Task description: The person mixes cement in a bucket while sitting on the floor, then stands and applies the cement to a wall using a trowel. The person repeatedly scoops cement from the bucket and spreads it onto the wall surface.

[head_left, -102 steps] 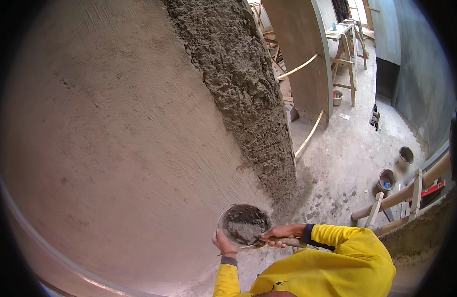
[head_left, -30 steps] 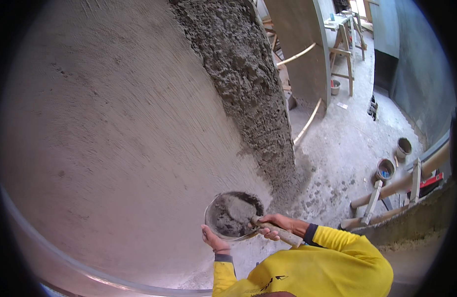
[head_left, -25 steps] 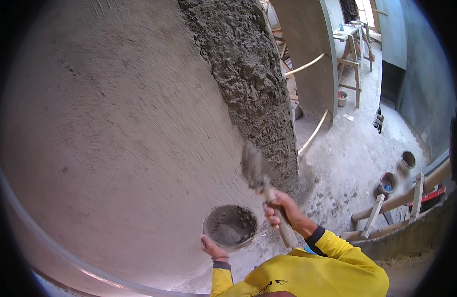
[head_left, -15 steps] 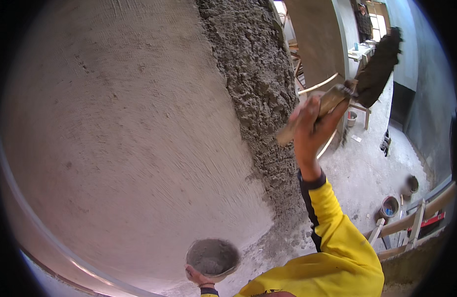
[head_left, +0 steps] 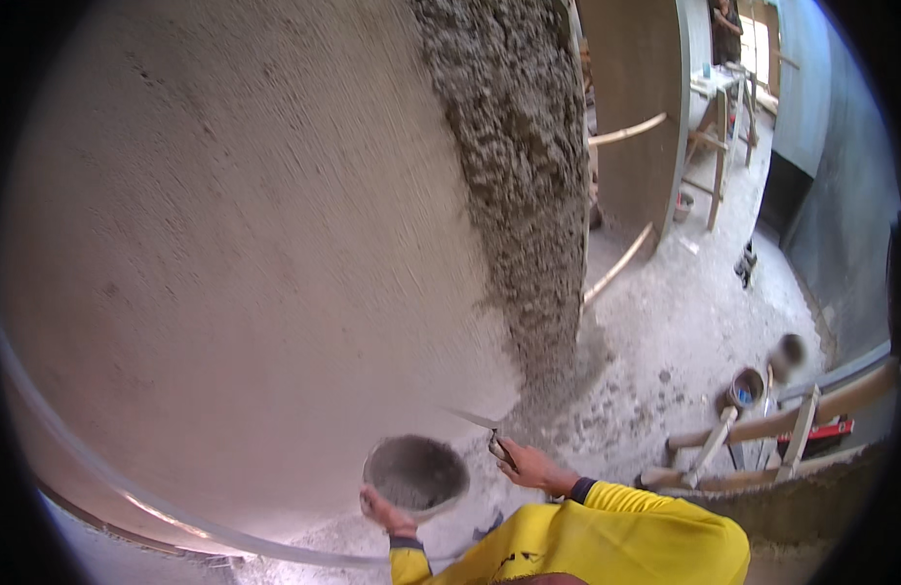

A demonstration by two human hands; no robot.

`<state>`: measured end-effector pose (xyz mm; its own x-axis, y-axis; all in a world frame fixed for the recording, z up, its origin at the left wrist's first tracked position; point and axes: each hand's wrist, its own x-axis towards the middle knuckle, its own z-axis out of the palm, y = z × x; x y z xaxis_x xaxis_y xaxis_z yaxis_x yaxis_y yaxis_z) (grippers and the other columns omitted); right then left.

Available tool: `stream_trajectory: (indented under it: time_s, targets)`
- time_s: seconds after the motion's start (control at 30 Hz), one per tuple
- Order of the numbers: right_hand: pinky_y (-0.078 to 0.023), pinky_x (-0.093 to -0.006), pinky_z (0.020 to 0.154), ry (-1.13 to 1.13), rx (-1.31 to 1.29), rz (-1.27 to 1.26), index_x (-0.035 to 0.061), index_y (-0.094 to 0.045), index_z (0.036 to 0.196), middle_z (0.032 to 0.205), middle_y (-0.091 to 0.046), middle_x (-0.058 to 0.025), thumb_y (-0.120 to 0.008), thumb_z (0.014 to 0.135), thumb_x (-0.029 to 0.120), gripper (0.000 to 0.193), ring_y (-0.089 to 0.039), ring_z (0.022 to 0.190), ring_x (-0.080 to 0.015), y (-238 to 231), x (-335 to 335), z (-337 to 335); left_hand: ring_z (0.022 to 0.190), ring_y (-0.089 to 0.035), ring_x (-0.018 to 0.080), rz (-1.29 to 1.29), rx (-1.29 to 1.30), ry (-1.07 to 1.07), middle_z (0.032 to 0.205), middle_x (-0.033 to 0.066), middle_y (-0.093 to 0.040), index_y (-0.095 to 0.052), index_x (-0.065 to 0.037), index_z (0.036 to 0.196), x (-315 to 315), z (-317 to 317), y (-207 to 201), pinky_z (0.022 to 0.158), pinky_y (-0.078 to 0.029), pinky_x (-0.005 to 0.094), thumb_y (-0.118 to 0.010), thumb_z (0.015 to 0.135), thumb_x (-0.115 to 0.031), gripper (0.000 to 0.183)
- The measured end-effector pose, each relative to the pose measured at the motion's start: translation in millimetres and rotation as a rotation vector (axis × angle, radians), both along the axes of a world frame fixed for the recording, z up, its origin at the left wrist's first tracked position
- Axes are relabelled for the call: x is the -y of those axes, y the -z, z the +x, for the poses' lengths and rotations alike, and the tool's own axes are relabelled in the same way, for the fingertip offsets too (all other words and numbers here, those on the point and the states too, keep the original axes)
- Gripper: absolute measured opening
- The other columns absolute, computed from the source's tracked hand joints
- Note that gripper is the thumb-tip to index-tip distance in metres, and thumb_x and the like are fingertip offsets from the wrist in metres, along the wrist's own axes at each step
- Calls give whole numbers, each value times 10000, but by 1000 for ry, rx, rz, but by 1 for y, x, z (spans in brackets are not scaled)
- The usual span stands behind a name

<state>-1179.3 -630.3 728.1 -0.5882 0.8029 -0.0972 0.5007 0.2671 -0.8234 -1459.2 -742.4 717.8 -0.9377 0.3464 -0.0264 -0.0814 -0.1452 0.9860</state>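
Observation:
My left hand [head_left: 384,511] grips the rim of a round bowl [head_left: 449,499] with grey wet mortar [head_left: 411,470] in its bottom. Just right of the bowl, my right hand [head_left: 535,469] is wrapped round the handle of a trowel [head_left: 475,419]. Its blade points left, seen nearly edge-on, above the bowl's far right side. Beyond both hands rises a wall [head_left: 265,263] with smooth, streaked plaster. Along its right edge runs a rough strip of dark, lumpy mortar [head_left: 524,185].
At right a wooden ladder [head_left: 763,429] lies near two buckets [head_left: 745,388] on the mortar-splashed floor [head_left: 646,361]. Two pale curved poles [head_left: 621,265] stick out by the wall's edge. Farther back stand a wooden trestle [head_left: 721,146] and another person [head_left: 726,34].
My right hand has come down from high at the right, bringing the trowel beside the bowl. The dark mortar seen along its blade before no longer shows. The bowl stays in my left hand.

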Motion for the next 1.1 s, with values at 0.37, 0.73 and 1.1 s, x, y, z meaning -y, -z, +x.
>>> stream_trajectory:
  time_s: [0.37,0.73,1.1]
  targets:
    - [-504,-413,502,-238,338,153,-11,-596,1061,740,-646,-160,-539,832,147,285,-653,629,-291,18,-22,-45,677,-306,68,27,-370,610,699,-69,-336,-411,-63,708,-73,54,-68,577,-259,254,-546,983,-320,400]
    - [-450,-314,407,-326,-234,-882,41,-556,886,664,-516,-36,-438,988,328,327,-486,444,-137,-47,-10,-19,697,-308,57,128,-345,788,719,-79,-324,-379,-118,698,-93,42,-90,596,-264,237,-564,982,-346,409]
    - [-458,-279,391,302,-1121,-745,56,-471,1144,744,-546,-51,-437,880,129,276,-518,458,-140,-118,-34,44,1116,-526,222,91,158,393,1272,117,-543,-518,53,1269,-91,28,-16,992,-422,361,-529,972,-451,586]
